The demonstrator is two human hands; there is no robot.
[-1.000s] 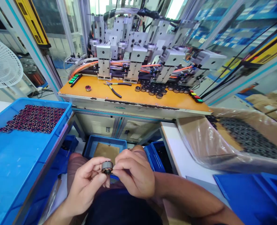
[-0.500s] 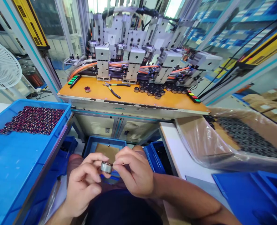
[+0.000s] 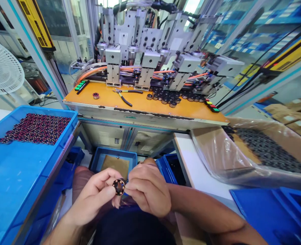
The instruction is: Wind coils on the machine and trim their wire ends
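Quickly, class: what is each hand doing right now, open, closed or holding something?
Left hand: closed, holding a copper-wound stator.
Right hand: closed in a pinch at the stator's edge; cannot tell whether it grips anything.

the orange-topped bench (image 3: pixel 150 107) is framed by metal posts (image 3: pixel 35 58) — a white fan (image 3: pixel 3 68) is seen at left, blue-stocked shelves (image 3: pixel 262 37) at right — and bright panes (image 3: pixel 191 6) are glimpsed behind.

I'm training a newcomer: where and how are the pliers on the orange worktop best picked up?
Likely by the handles, coming from the near right: the pliers lie flat, handles splayed that way, metal nose pointing left.
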